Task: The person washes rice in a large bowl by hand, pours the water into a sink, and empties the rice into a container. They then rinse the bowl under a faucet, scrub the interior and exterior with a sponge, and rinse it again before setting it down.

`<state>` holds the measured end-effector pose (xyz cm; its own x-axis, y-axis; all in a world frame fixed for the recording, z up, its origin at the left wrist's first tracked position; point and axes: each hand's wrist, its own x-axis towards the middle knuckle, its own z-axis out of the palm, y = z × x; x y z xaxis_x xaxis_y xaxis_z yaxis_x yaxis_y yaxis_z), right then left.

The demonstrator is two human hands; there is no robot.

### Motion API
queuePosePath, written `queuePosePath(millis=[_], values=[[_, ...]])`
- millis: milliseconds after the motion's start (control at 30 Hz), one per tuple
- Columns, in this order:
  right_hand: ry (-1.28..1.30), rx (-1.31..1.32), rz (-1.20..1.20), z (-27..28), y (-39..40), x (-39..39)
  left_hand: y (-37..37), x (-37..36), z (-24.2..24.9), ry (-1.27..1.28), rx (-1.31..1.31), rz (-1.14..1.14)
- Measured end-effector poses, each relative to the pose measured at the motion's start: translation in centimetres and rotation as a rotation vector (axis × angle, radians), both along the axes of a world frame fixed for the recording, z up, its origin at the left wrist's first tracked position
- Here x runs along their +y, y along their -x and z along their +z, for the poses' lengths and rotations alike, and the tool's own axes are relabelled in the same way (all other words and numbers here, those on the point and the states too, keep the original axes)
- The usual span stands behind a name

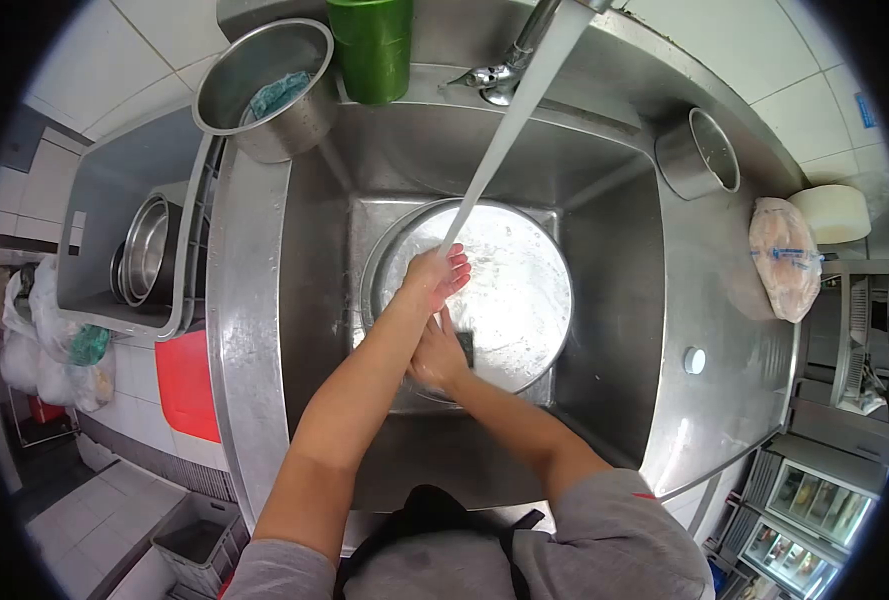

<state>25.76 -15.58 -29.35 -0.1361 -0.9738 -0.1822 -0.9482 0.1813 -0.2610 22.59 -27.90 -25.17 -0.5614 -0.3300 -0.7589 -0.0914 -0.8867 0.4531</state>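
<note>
My left hand (pixel 442 277) is under the running water (pixel 505 140), palm turned up and fingers loosely spread with nothing in them. Just below it, my right hand (pixel 439 358) lies close against the left wrist, its fingers extended and partly hidden by the forearm. Both hands are over a large round metal pan (pixel 520 300) that sits wet in the bottom of the sink (pixel 605 270). A small dark pad (pixel 467 347) shows beside the right hand, over the pan's surface.
A faucet (pixel 500 85) stands at the back rim near a green container (pixel 373 50). A metal pot (pixel 265 95) with a blue-green cloth sits back left, above a grey bin (pixel 130 190) of bowls. On the right are a small pot (pixel 690 155), a bagged item (pixel 785 258) and a white round lid (pixel 695 360).
</note>
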Motion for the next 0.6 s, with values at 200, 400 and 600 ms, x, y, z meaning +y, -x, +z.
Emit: queuePosePath(millis=[200,400,600], values=[[0.069,0.362,-0.289,-0.3,13.9,7.6,-0.5,1.3,-1.2,-0.097,0.002,0.039],[0.224,0.22,-0.514,-0.7,13.6,-5.8,-1.7,-0.4,-2.2,-0.071,-0.036,0.06],[0.162,-0.032,-0.107,-0.3,1.3,5.3,-0.1,-1.5,-1.8,-0.061,-0.001,0.047]])
